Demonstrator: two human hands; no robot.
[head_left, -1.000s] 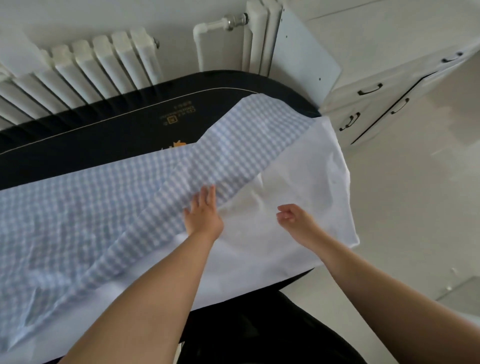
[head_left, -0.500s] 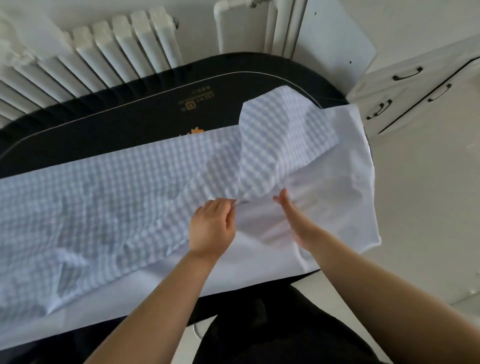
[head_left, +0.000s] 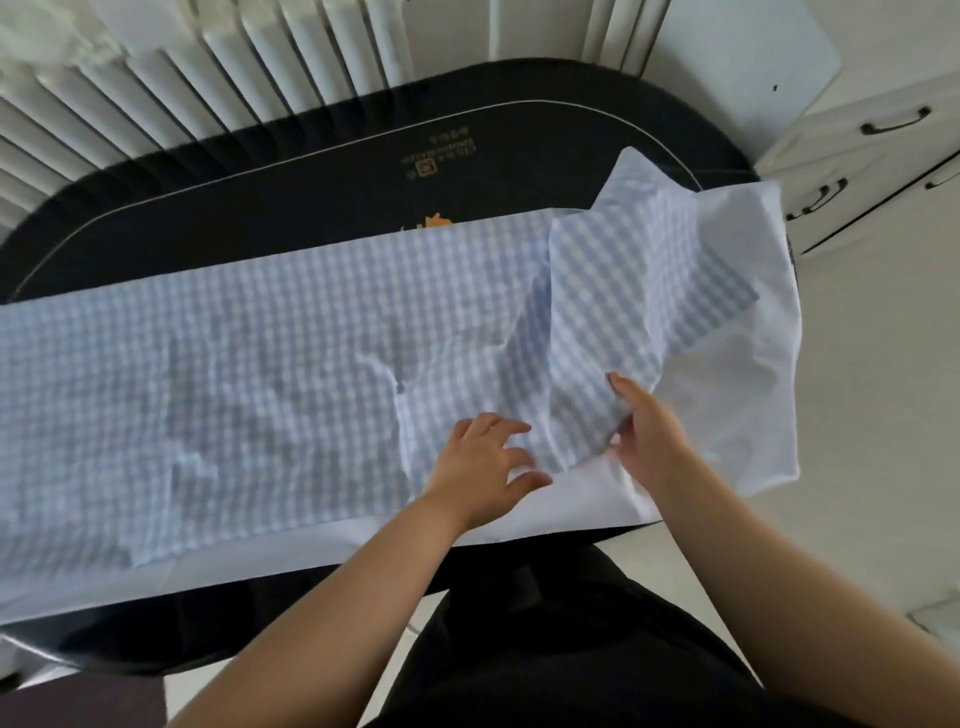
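A blue-and-white checked cloth (head_left: 260, 353) with a plain white underside lies along a black oval table (head_left: 311, 171). Its right end is folded into a raised flap (head_left: 623, 291), and the white side (head_left: 748, 374) hangs past the table's right end. My left hand (head_left: 483, 462) rests on the checked cloth near the front edge with fingers spread. My right hand (head_left: 649, 431) holds the lower edge of the raised flap, fingers straight against its side and thumb hidden behind the fabric.
A white radiator (head_left: 208, 78) runs behind the table. A white panel (head_left: 753, 57) leans at the back right beside a white cabinet (head_left: 857, 156) with dark drawer handles. Pale floor (head_left: 883, 415) lies to the right. My dark clothing (head_left: 545, 649) touches the table's front edge.
The checked flap has been pulled leftward over the white side, and the fold now sits further right in view. My left hand let go of its pinch and lies flat; my right hand came up against the flap.
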